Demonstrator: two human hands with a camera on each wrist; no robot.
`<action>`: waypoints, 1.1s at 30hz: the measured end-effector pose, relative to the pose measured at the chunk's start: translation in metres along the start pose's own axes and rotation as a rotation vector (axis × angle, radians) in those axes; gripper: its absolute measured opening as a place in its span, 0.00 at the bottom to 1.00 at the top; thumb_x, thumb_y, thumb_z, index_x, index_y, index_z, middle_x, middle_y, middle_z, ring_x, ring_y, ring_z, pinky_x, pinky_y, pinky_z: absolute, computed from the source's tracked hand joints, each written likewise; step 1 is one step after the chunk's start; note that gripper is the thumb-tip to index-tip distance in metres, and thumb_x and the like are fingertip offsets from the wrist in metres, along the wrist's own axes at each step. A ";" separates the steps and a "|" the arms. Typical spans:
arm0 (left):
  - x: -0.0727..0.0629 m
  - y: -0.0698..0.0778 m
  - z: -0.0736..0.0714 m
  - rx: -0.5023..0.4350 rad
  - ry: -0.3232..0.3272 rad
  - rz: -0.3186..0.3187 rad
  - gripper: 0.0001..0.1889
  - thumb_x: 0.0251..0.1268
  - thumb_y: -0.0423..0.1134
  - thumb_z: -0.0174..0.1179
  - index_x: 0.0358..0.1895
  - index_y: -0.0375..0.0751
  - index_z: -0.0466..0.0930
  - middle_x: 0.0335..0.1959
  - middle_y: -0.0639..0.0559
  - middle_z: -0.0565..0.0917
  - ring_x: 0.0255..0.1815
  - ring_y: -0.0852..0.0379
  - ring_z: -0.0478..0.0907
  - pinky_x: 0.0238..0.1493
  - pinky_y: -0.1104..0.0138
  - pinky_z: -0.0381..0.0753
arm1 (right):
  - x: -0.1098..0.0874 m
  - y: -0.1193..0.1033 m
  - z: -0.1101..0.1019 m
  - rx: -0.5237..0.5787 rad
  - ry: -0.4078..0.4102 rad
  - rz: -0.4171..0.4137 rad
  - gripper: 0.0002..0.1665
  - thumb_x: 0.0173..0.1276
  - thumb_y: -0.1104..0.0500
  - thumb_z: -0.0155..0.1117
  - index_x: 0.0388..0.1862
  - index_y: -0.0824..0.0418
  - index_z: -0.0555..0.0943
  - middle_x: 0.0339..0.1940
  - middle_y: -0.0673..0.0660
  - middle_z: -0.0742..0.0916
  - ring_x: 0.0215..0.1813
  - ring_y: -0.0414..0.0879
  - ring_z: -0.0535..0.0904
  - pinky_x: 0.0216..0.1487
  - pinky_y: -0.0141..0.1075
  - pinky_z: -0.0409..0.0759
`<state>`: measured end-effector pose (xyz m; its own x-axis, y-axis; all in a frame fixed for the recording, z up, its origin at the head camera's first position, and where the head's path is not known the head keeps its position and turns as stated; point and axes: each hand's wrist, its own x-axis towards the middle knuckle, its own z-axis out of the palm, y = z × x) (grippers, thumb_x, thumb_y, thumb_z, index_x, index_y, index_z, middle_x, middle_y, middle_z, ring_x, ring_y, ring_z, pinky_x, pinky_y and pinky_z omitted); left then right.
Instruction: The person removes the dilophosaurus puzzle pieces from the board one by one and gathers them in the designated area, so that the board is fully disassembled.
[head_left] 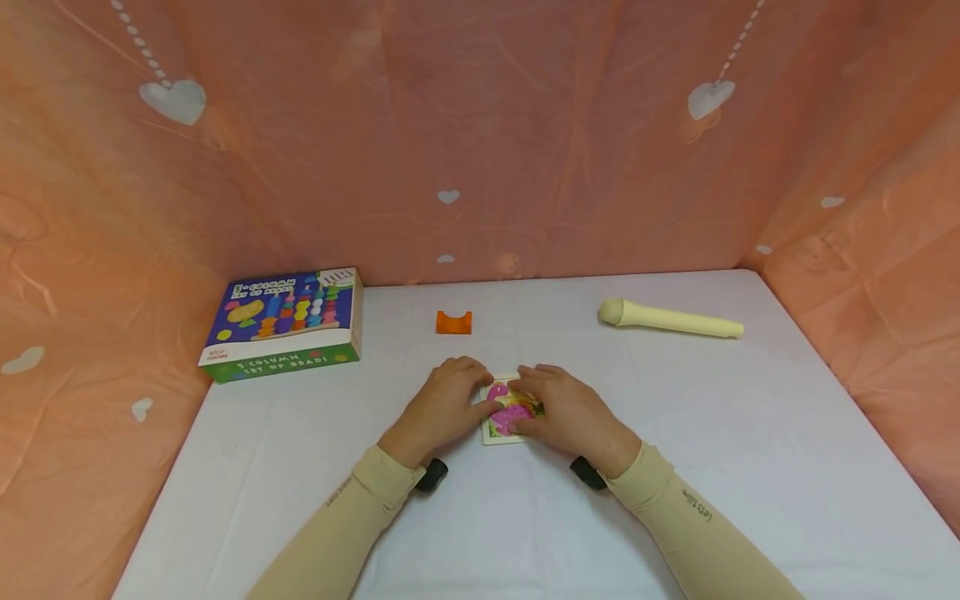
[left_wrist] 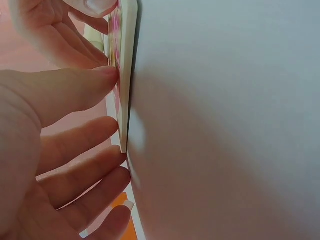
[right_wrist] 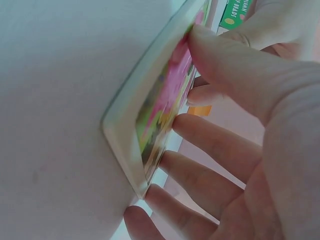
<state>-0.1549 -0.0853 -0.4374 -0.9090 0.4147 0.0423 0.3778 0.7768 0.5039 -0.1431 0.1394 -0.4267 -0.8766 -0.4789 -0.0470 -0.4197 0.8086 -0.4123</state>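
Note:
A small picture board, probably a jigsaw puzzle, with a pink dinosaur and a pale rim [head_left: 498, 439] lies flat on the table in the head view. My left hand [head_left: 447, 402] touches it from the left, thumb on the picture and fingertips at the far left edge. From the right, my right hand [head_left: 564, 411] rests on it, its thumb and fingertips on the picture and the right edge. The right wrist view shows the picture board [right_wrist: 167, 95] under relaxed, spread fingers. Part of the picture is hidden beneath the right hand.
A box labelled as a column bead set [head_left: 288, 325] lies at the back left. Behind the hands stands an orange block [head_left: 454, 323] with a rounded notch. A pale yellow stick [head_left: 675, 320] with a rounded end lies at the back right. Pinkish-orange curtain [head_left: 525, 150] surrounds the table.

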 end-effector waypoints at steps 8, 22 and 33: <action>0.002 -0.001 -0.003 0.026 -0.020 -0.003 0.21 0.72 0.51 0.73 0.58 0.41 0.89 0.60 0.46 0.88 0.65 0.45 0.81 0.74 0.48 0.77 | 0.002 0.000 0.001 0.017 -0.004 0.009 0.36 0.67 0.44 0.80 0.70 0.56 0.84 0.78 0.61 0.80 0.81 0.62 0.73 0.77 0.58 0.75; 0.006 0.003 -0.011 0.061 -0.062 -0.009 0.20 0.69 0.52 0.76 0.54 0.41 0.92 0.54 0.48 0.89 0.56 0.49 0.83 0.64 0.53 0.84 | 0.002 -0.003 0.002 0.023 -0.016 0.014 0.36 0.67 0.43 0.81 0.70 0.55 0.85 0.79 0.60 0.80 0.82 0.62 0.72 0.77 0.59 0.76; 0.009 0.005 -0.005 0.043 -0.029 -0.030 0.20 0.69 0.52 0.75 0.54 0.42 0.90 0.54 0.48 0.86 0.58 0.48 0.80 0.66 0.54 0.83 | 0.002 -0.001 -0.002 0.011 -0.024 0.032 0.37 0.67 0.43 0.81 0.71 0.54 0.84 0.80 0.60 0.79 0.82 0.62 0.72 0.77 0.60 0.76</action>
<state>-0.1620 -0.0802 -0.4307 -0.9147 0.4041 0.0029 0.3586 0.8084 0.4668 -0.1442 0.1381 -0.4249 -0.8836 -0.4610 -0.0822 -0.3888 0.8201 -0.4199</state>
